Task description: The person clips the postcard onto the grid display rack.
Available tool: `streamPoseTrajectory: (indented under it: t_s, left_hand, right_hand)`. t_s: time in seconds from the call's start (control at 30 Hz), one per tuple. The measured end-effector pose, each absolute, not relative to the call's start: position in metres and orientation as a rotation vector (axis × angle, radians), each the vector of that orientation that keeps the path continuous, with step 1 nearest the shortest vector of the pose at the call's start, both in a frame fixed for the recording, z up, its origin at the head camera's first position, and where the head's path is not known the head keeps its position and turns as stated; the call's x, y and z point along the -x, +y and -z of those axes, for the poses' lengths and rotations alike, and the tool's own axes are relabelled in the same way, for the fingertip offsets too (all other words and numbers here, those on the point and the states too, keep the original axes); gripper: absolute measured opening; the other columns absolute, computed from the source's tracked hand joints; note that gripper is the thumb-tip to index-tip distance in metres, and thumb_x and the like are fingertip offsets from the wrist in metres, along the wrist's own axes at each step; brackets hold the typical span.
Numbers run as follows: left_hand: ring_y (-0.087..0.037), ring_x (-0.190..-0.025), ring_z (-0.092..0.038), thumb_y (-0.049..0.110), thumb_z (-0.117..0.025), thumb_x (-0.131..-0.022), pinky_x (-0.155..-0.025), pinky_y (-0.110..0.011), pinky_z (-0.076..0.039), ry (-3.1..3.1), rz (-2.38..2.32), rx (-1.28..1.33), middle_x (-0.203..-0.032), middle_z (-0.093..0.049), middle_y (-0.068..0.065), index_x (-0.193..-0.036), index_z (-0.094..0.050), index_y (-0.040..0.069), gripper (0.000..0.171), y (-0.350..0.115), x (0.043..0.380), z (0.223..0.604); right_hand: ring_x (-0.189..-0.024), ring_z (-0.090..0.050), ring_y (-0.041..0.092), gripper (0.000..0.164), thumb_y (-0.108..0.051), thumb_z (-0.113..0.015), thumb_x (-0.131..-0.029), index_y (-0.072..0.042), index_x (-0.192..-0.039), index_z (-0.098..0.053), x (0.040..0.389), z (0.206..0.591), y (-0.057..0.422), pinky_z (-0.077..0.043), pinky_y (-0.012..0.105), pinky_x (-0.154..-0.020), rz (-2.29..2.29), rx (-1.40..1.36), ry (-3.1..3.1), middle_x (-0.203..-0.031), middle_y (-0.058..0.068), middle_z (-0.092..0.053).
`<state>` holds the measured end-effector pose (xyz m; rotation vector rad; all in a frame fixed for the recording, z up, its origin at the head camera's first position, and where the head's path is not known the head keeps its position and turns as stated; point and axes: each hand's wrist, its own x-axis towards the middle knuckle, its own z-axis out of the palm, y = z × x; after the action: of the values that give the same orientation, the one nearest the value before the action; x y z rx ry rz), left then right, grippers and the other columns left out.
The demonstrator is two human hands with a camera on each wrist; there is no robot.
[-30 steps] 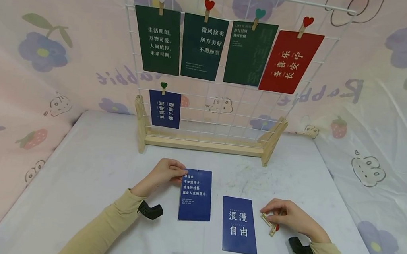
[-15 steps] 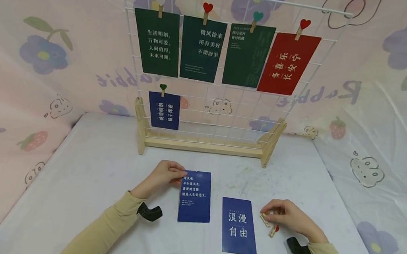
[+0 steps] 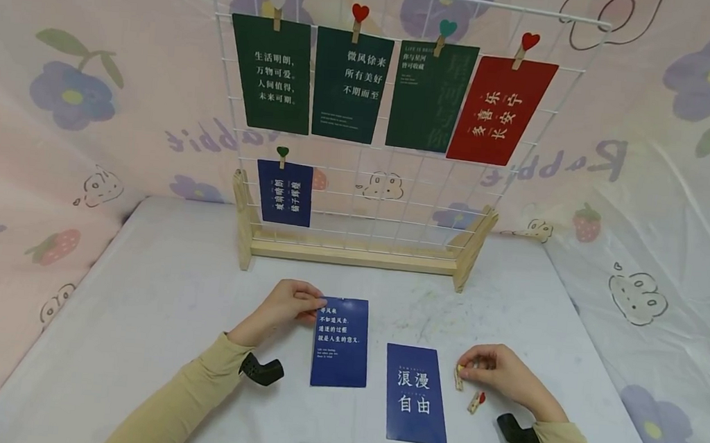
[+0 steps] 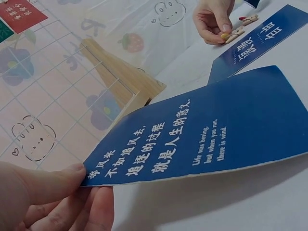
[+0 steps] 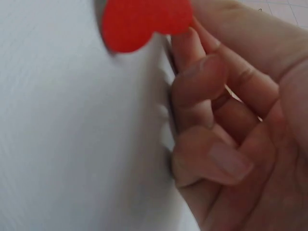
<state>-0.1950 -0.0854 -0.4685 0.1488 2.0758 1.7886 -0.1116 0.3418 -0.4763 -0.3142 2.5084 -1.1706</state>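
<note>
My left hand pinches the top-left corner of a blue card with white writing. In the left wrist view that card tilts up off the white tabletop, thumb above and fingers beneath. My right hand pinches a small wooden clothespin; a yellow spot on this clothespin shows in the left wrist view. Just below the right fingertips lies another clothespin, topped by a red heart. A second blue card lies flat between the hands.
Behind the hands stands a white wire grid on a wooden base. Three green cards, a red card and a small blue card hang from it by heart clothespins. Patterned cloth surrounds the table.
My right hand has lifted slightly, bringing its clothespin upright and apart from the red-heart one, which stays on the table. The left hand holds its card nearly still.
</note>
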Motion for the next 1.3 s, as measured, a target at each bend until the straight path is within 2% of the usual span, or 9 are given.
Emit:
streamPoseTrajectory:
  t_s: [0.3,0.4,0.63,0.87,1.0,1.2,1.3]
  left_hand:
    - [-0.025,-0.071,-0.068,0.007,-0.067,-0.09,-0.071,-0.038,-0.057,2.073,-1.787,-0.19,-0.081,-0.07,-0.016,-0.103,-0.063,-0.011,0.023,-0.088,0.196,0.47]
    - [-0.027,-0.073,-0.068,0.009,-0.068,-0.09,-0.073,-0.036,-0.057,2.087,-1.782,-0.19,-0.081,-0.071,-0.015,-0.104,-0.063,-0.01,0.024,-0.088,0.199,0.47]
    - [-0.023,-0.07,-0.068,0.007,-0.068,-0.089,-0.069,-0.034,-0.058,2.082,-1.828,-0.17,-0.081,-0.071,-0.014,-0.103,-0.063,-0.01,0.022,-0.088,0.201,0.467]
    - [-0.015,-0.069,-0.067,0.005,-0.067,-0.089,-0.071,-0.034,-0.058,2.01,-1.916,-0.177,-0.086,-0.07,-0.015,-0.104,-0.061,-0.012,0.023,-0.09,0.202,0.464]
    - [-0.015,-0.069,-0.067,0.004,-0.067,-0.089,-0.074,-0.038,-0.058,2.005,-1.933,-0.16,-0.086,-0.07,-0.015,-0.104,-0.061,-0.012,0.023,-0.092,0.202,0.463]
    - [-0.016,-0.069,-0.067,0.005,-0.067,-0.089,-0.079,-0.046,-0.055,1.996,-1.937,-0.152,-0.087,-0.07,-0.016,-0.105,-0.06,-0.012,0.024,-0.092,0.201,0.461]
    - [-0.016,-0.071,-0.067,0.007,-0.067,-0.09,-0.079,-0.047,-0.055,2.014,-1.922,-0.17,-0.088,-0.07,-0.015,-0.105,-0.061,-0.011,0.024,-0.093,0.202,0.46]
  right_hand:
    - [-0.061,-0.049,0.006,0.017,-0.017,-0.073,-0.085,-0.002,-0.09,-0.067,0.113,0.474,0.342,-0.043,0.021,-0.054,1.283,0.299,2.433,-0.073,0.003,-0.059]
    - [-0.061,-0.05,0.007,0.018,-0.017,-0.072,-0.086,-0.001,-0.09,-0.066,0.112,0.475,0.343,-0.044,0.021,-0.055,1.303,0.302,2.419,-0.072,0.003,-0.059]
    - [-0.069,-0.059,0.009,0.021,-0.017,-0.072,-0.086,0.002,-0.091,-0.064,0.111,0.473,0.347,-0.049,0.021,-0.062,1.351,0.261,2.393,-0.082,0.009,-0.066]
    - [-0.062,-0.057,0.012,0.025,-0.021,-0.071,-0.088,0.002,-0.09,-0.061,0.117,0.472,0.345,-0.043,0.021,-0.048,1.347,0.208,2.368,-0.076,0.01,-0.066]
    - [-0.063,-0.061,0.017,0.022,-0.017,-0.068,-0.09,0.003,-0.091,-0.059,0.124,0.47,0.341,-0.045,0.024,-0.047,1.366,0.284,2.338,-0.076,0.012,-0.067]
    - [-0.067,-0.065,0.024,0.027,-0.017,-0.071,-0.088,0.005,-0.095,-0.058,0.132,0.461,0.333,-0.055,0.032,-0.054,1.448,0.211,2.31,-0.08,0.016,-0.068]
    - [-0.071,-0.066,0.024,0.032,-0.014,-0.071,-0.088,0.01,-0.104,-0.057,0.136,0.457,0.33,-0.057,0.035,-0.061,1.5,0.195,2.298,-0.087,0.017,-0.069]
